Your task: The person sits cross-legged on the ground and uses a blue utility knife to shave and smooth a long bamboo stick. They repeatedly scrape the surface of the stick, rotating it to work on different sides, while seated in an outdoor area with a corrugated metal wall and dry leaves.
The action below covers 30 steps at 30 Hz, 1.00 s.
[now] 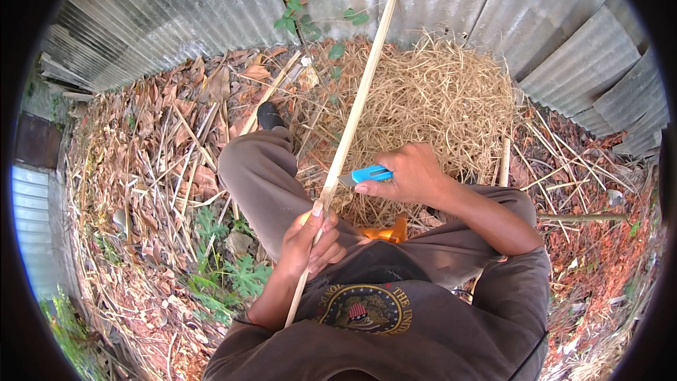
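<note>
A long, pale strip of split bamboo or wood (364,85) slants from my lap up toward the metal wall. My left hand (310,241) is wrapped round its lower part, thumb lying along the strip, and the tail end passes beside my left forearm. In my right hand (409,175) is a blue utility knife (371,173), gripped by its handle. Its blade points left and lies close against the strip's edge, just above my left hand; whether it cuts in, I cannot tell. Something orange (384,229) shows between my legs, partly hidden.
Corrugated metal sheets (176,7) form a wall across the far side. Before it lies a heap of dry straw-like shavings (444,99). Dry leaves (134,148) and loose sticks cover the ground to the left; more thin sticks (564,162) lie at right. A leafy plant (247,275) grows near my left knee.
</note>
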Each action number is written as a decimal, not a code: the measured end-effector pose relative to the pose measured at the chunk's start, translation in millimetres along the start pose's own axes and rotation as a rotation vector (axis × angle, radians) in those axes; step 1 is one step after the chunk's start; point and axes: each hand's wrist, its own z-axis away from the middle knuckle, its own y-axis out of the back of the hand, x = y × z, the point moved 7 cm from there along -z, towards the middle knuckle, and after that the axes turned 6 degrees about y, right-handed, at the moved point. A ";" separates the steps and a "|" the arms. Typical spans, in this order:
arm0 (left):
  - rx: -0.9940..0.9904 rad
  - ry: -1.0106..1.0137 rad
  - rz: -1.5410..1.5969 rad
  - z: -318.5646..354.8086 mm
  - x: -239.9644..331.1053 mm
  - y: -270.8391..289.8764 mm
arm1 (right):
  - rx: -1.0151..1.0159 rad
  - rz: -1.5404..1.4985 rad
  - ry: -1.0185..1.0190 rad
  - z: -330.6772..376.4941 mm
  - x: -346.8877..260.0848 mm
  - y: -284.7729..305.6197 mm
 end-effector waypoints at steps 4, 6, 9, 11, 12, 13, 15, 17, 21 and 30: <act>0.010 0.036 0.053 1.4 -1.4 -3.1 | 0.108 0.032 0.086 -4.2 -12.6 0.2; 0.006 0.029 0.044 2.5 -0.7 -3.0 | 0.120 0.049 0.089 -4.0 -16.9 -1.5; 0.036 0.008 -0.028 3.4 -0.7 -1.2 | 0.170 0.065 0.143 -4.8 -17.9 -9.3; 0.060 -0.005 -0.076 3.6 -1.1 1.1 | 0.252 0.161 0.233 -10.0 -14.0 -2.1; 0.068 -0.010 -0.090 3.2 -1.6 3.0 | 0.300 0.182 0.270 -12.0 -10.4 0.2; 0.075 -0.015 -0.105 3.5 -1.6 4.5 | 0.314 0.186 0.281 -14.4 -8.0 -1.1; 0.058 -0.014 -0.107 3.8 1.5 2.9 | 0.347 0.203 0.296 -18.8 -2.2 -1.0; 0.051 -0.007 -0.097 3.8 3.8 2.4 | 0.377 0.287 0.252 -28.2 28.3 9.7; 0.046 0.016 -0.051 3.6 -3.2 5.0 | 0.370 0.332 0.235 -31.0 39.6 3.5; 0.074 0.017 -0.196 7.7 -8.9 9.1 | 0.309 0.430 -0.193 -41.9 128.5 23.5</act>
